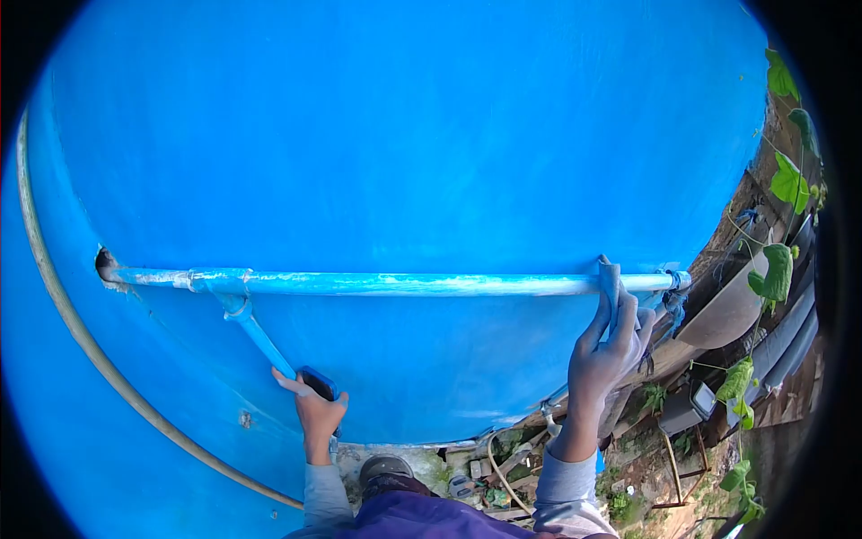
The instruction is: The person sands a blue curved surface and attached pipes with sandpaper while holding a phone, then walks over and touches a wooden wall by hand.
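A blue pipe (413, 284) with worn whitish patches runs across a blue wall (404, 135). At its right part, my right hand (606, 355) is closed around a folded grey sheet (610, 277), perhaps sandpaper, which lies against the pipe. A branch pipe (265, 343) slants down from a tee fitting (224, 281) on the left. Beside the lower end of that branch, my left hand (319, 415) is closed on a small dark object with a blue rim (318, 384). What kind of object it is I cannot make out.
A long brownish hose (85, 337) curves down the left side. The pipe's left end enters a hole (106, 263) in the wall. Green vine leaves (779, 269) hang at the right, near a floodlight (690, 406). Rubble and a thin hose (503, 476) lie below.
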Tool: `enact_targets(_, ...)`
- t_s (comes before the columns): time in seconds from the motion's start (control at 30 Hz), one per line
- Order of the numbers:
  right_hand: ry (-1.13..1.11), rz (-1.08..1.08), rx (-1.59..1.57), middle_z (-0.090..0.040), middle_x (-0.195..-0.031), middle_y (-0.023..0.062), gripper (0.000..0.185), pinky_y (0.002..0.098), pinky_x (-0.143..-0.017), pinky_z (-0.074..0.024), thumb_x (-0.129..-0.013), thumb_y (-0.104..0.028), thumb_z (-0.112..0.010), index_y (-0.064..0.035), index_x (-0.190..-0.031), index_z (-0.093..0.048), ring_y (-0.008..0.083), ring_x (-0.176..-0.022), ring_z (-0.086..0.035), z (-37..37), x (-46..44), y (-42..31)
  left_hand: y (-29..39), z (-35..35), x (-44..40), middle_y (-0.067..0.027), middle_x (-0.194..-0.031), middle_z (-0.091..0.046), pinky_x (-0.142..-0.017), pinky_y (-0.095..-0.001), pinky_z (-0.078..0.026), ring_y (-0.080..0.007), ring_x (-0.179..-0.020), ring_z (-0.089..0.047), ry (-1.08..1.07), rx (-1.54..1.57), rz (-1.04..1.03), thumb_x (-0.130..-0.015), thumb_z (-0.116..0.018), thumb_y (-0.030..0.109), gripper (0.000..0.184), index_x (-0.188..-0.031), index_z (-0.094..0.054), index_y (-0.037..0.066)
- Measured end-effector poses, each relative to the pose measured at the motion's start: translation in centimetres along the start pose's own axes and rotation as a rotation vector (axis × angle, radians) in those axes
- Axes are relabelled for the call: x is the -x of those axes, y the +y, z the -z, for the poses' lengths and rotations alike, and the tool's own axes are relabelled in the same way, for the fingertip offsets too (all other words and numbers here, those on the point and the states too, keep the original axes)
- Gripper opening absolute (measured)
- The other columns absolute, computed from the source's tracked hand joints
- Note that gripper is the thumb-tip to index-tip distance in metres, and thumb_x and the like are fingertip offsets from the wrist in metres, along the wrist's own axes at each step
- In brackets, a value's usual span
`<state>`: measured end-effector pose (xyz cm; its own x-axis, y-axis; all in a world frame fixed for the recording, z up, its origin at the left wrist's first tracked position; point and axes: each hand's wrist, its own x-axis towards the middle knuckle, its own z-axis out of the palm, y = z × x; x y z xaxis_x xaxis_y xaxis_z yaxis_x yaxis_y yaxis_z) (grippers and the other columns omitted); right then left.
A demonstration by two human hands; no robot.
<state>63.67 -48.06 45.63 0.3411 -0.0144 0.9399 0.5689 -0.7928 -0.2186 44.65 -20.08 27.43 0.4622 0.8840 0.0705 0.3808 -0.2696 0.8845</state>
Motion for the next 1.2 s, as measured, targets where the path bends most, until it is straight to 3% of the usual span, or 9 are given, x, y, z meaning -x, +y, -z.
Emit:
enact_targets(0.07, 0.044, 0.076, 0.015, -0.066, -0.075, 0.0067, 0.009, 0.0406, -0.071, -0.0392, -0.093, -0.009, -0.061, -0.0043, -0.100, -0.064, 0.0261, -0.073, -0.053, 0.1, -0.6, 0.0, -0.8, -0.3, -0.3, -0.0389, -0.139, -0.036, -0.100, -0.0477, -0.045, -0.0452, -0.121, -0.049, 0.023, -0.005, -0.028, -0.070, -0.077, 0.002, 0.129, -0.146, 0.026, 0.002)
enact_targets(0.2, 0.147, -0.146, 0.256, -0.065, -0.078, 0.0113, 0.012, 0.0460, -0.068, -0.0384, -0.097, -0.015, -0.056, -0.0070, -0.103, -0.063, 0.0303, -0.075, -0.054, 0.1, -2.0, 7.7, -1.7, -0.2, -0.6, -0.0405, -0.139, -0.035, -0.100, -0.0485, -0.044, -0.0471, -0.123, -0.048, 0.051, 0.023, -0.102, -0.069, -0.077, 0.003, 0.129, -0.146, 0.027, 0.001)
enact_targets(0.47, 0.054, 0.011, 0.001, -0.057, -0.081, 0.0133, 0.018, 0.0462, -0.070, -0.0397, -0.098, -0.016, -0.053, -0.0059, -0.109, -0.062, 0.0324, -0.074, -0.055, 0.2, -1.1, 4.5, -0.9, -0.4, -0.4, -0.0428, -0.136, -0.037, -0.101, -0.0493, -0.043, -0.0491, -0.122, -0.048, 0.090, 0.018, -0.042, -0.069, -0.077, 0.004, 0.128, -0.146, 0.024, -0.002)
enact_targets(0.53, 0.101, -0.057, 0.343, -0.057, -0.083, 0.0149, 0.019, 0.0461, -0.068, -0.0387, -0.098, -0.016, -0.053, -0.0027, -0.108, -0.061, 0.0341, -0.076, -0.056, 0.6, -2.1, 7.2, -2.2, -0.5, -0.9, -0.0448, -0.137, -0.034, -0.103, -0.0495, -0.042, -0.0503, -0.126, -0.045, 0.092, -0.014, -0.106, -0.069, -0.078, 0.005, 0.129, -0.145, 0.026, -0.002)
enact_targets(0.83, 0.085, -0.008, 0.036, -0.060, -0.091, 0.0181, 0.019, 0.0459, -0.071, -0.0410, -0.097, -0.015, -0.057, 0.0004, -0.106, -0.060, 0.0356, -0.080, -0.058, 0.0, -1.0, 5.1, -2.6, -0.6, -1.0, -0.0456, -0.138, -0.034, -0.102, -0.0514, -0.043, -0.0520, -0.126, -0.045, 0.106, -0.107, -0.099, -0.070, -0.081, 0.011, 0.129, -0.146, 0.022, -0.003)
enact_targets(0.87, 0.113, -0.055, 0.392, -0.062, -0.096, 0.0203, 0.024, 0.0472, -0.073, -0.0437, -0.098, -0.017, -0.056, 0.0020, -0.112, -0.060, 0.0364, -0.084, -0.061, 0.3, -1.4, 6.9, -2.9, -0.5, -1.0, -0.0463, -0.135, -0.038, -0.099, -0.0511, -0.046, -0.0520, -0.122, -0.049, 0.115, -0.142, -0.123, -0.070, -0.081, 0.014, 0.127, -0.145, 0.021, -0.004)
enact_targets(1.03, 0.104, -0.030, 0.154, -0.065, -0.097, 0.0207, 0.026, 0.0461, -0.075, -0.0465, -0.098, -0.017, -0.056, 0.0043, -0.114, -0.060, 0.0367, -0.089, -0.063, -0.3, -0.9, 5.7, -1.7, 0.2, -0.7, -0.0451, -0.139, -0.033, -0.103, -0.0521, -0.043, -0.0521, -0.131, -0.040, 0.065, -0.047, -0.052, -0.071, -0.081, 0.010, 0.130, -0.147, 0.024, 0.000)
enact_targets(1.07, -0.002, -0.117, -0.144, -0.067, -0.103, 0.0216, 0.030, 0.0449, -0.077, -0.0482, -0.098, -0.020, -0.056, 0.0017, -0.119, -0.060, 0.0370, -0.090, -0.065, -0.5, 0.2, 4.7, -1.5, 0.0, -0.7, -0.0451, -0.139, -0.033, -0.103, -0.0520, -0.043, -0.0522, -0.131, -0.040, 0.060, -0.055, -0.051, -0.071, -0.080, 0.011, 0.130, -0.147, 0.025, 0.000)
enact_targets(1.2, -0.006, -0.015, 0.244, -0.067, -0.106, 0.0215, 0.029, 0.0470, -0.075, -0.0479, -0.097, -0.019, -0.056, 0.0020, -0.117, -0.060, 0.0381, -0.093, -0.065, 0.4, -0.6, 5.7, -1.8, 0.1, -0.9, -0.0454, -0.138, -0.034, -0.103, -0.0521, -0.043, -0.0521, -0.130, -0.042, 0.049, -0.065, -0.075, -0.071, -0.080, 0.010, 0.129, -0.146, 0.024, -0.002)
